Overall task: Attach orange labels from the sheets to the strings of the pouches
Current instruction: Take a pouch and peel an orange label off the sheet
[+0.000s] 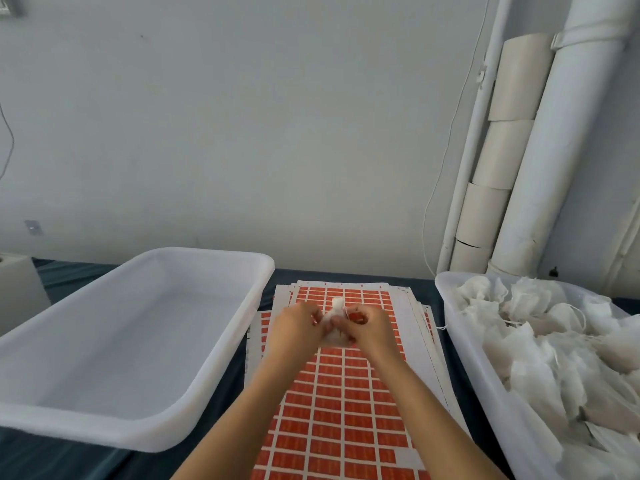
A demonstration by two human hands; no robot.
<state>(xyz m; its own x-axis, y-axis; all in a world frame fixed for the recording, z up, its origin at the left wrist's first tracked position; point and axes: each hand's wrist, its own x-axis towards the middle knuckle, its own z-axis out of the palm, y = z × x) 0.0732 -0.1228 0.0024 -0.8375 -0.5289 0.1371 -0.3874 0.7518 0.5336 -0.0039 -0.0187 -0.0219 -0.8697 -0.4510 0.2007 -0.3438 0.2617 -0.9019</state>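
The pouch looks like thin white mesh: light, soft and easily crushed, so it wants a gentle hold on the body while the thin string near its neck is kept free for the label. The string is fine and limp; it is best pinched close to where the label goes, or it will flop away. A label is a small orange sticker, flimsy and tacky, likely to curl or stick to skin if handled by its face.

Both hands are raised over the sheets on the worktop, with the pouch between them. The left hand has its fingers curled around the pouch's left side. The right hand has its fingers bent in a pinch at the pouch's right side, with a patch of orange showing at the fingertips, probably a label being pressed to the string; motion blur keeps me from telling whether it is stuck yet.

To the left sits a white tub, nothing visible inside. To the right a second tub holds a heap of pouches.
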